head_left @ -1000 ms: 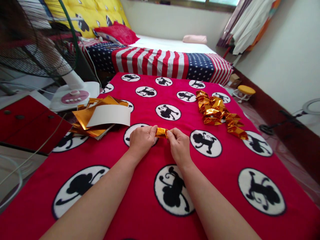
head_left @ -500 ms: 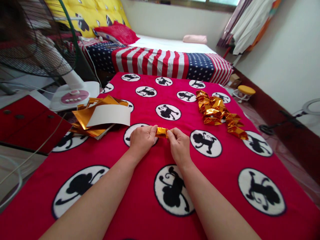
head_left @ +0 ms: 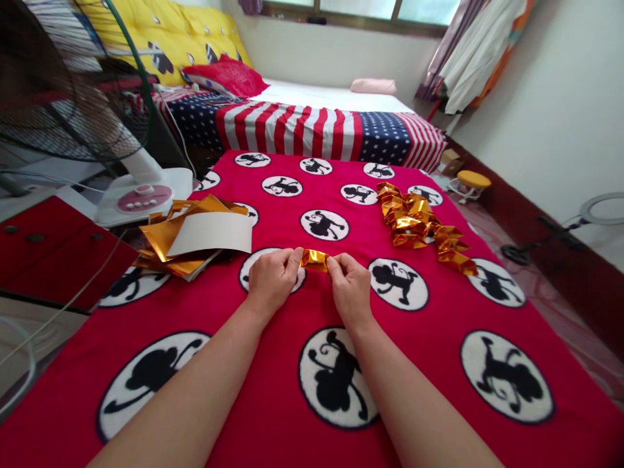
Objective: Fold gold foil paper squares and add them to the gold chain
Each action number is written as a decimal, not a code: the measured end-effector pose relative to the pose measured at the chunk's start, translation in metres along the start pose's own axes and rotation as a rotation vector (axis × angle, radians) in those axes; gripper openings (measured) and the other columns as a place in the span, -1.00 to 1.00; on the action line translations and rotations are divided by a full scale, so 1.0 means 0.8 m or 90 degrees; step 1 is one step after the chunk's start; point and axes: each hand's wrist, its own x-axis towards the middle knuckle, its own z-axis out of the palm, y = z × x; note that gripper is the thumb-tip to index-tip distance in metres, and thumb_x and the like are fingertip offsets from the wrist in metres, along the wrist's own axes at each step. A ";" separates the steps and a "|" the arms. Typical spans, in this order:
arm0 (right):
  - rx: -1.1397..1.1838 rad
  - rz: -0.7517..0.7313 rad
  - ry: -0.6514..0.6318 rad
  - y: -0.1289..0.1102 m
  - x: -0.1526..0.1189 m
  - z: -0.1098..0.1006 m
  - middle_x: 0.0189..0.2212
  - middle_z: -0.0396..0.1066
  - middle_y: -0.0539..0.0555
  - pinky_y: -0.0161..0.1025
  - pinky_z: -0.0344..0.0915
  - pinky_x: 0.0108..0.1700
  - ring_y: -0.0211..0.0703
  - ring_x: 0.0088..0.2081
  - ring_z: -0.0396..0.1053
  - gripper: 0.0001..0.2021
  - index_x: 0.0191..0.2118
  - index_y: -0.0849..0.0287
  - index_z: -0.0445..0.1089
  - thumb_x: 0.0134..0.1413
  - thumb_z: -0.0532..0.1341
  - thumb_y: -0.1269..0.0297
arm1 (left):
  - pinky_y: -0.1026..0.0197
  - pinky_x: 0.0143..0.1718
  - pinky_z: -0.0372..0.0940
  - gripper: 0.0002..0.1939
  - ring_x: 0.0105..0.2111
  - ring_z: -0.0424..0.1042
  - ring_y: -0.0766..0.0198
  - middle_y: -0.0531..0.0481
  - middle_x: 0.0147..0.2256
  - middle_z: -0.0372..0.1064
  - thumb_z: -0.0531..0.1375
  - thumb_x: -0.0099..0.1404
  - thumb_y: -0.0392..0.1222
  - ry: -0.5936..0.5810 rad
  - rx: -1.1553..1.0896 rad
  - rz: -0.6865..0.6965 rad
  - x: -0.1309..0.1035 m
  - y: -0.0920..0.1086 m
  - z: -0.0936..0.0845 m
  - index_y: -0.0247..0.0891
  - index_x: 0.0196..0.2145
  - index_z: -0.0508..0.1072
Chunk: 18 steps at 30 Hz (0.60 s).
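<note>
Between my two hands, a small folded piece of shiny gold foil paper (head_left: 315, 260) is stretched over the middle of the red cloth. My left hand (head_left: 273, 276) pinches its left end, and my right hand (head_left: 350, 286) pinches the right end. Both hands are closed, thumbs on top; the paper's ends are hidden under the fingers. To the left lies a loose stack of gold foil sheets (head_left: 158, 239), with one sheet's white back (head_left: 212, 233) facing up. On the right, several folded gold foil pieces (head_left: 410, 223) lie in a cluster of rows.
A red cloth with monkey prints (head_left: 404, 364) covers the surface before me. At the left stands a fan with a white base (head_left: 168, 188), beside a red drawer cabinet (head_left: 63, 250). Behind is a bed (head_left: 302, 130). A yellow stool (head_left: 474, 179) stands on the floor at right.
The view has tilted up slightly, showing more window. Both hands still hold the foil paper's ends; its middle looks slightly wider and more creased now.
</note>
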 end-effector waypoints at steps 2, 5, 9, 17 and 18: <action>-0.001 -0.004 -0.002 -0.001 -0.001 0.000 -0.64 0.23 -0.10 -0.30 0.01 -0.44 -0.29 -0.55 0.17 -0.70 -0.54 0.15 0.29 0.21 0.12 0.20 | 0.20 -0.43 -0.06 -0.53 -0.49 0.31 0.28 -0.05 -0.51 0.43 -0.05 0.41 0.01 0.007 0.013 0.007 0.000 0.000 0.002 -0.24 -0.50 0.45; -0.003 -0.009 -0.001 -0.002 -0.001 0.001 -0.64 0.23 -0.10 -0.30 0.02 -0.44 -0.29 -0.55 0.18 -0.70 -0.53 0.15 0.30 0.22 0.11 0.20 | 0.19 -0.43 -0.06 -0.57 -0.51 0.29 0.28 -0.03 -0.54 0.41 -0.02 0.40 -0.02 0.014 0.042 0.020 0.000 -0.001 0.004 -0.24 -0.53 0.41; -0.007 -0.011 0.001 -0.002 -0.002 0.002 -0.64 0.22 -0.10 -0.31 0.03 -0.44 -0.29 -0.55 0.17 -0.69 -0.54 0.14 0.29 0.22 0.11 0.20 | 0.17 -0.43 -0.07 -0.60 -0.53 0.24 0.30 -0.02 -0.56 0.37 0.02 0.37 -0.09 0.012 0.058 0.055 0.000 -0.002 0.007 -0.24 -0.59 0.33; 0.066 0.030 0.013 0.001 0.004 0.000 -0.56 0.35 -0.04 -0.32 0.12 -0.45 -0.25 -0.52 0.26 -0.75 -0.40 0.15 0.37 0.19 0.14 0.11 | 0.19 -0.43 -0.04 -0.57 -0.53 0.24 0.30 0.01 -0.57 0.33 -0.02 0.41 -0.05 0.014 0.005 0.049 0.004 -0.006 0.006 -0.24 -0.57 0.31; 0.080 0.037 0.018 0.002 0.005 -0.001 -0.53 0.38 -0.03 -0.33 0.14 -0.45 -0.25 -0.51 0.28 -0.77 -0.37 0.15 0.38 0.18 0.14 0.11 | 0.19 -0.43 -0.04 -0.57 -0.52 0.25 0.30 0.01 -0.57 0.33 -0.02 0.42 -0.03 0.015 -0.001 0.046 0.004 -0.006 0.005 -0.23 -0.57 0.31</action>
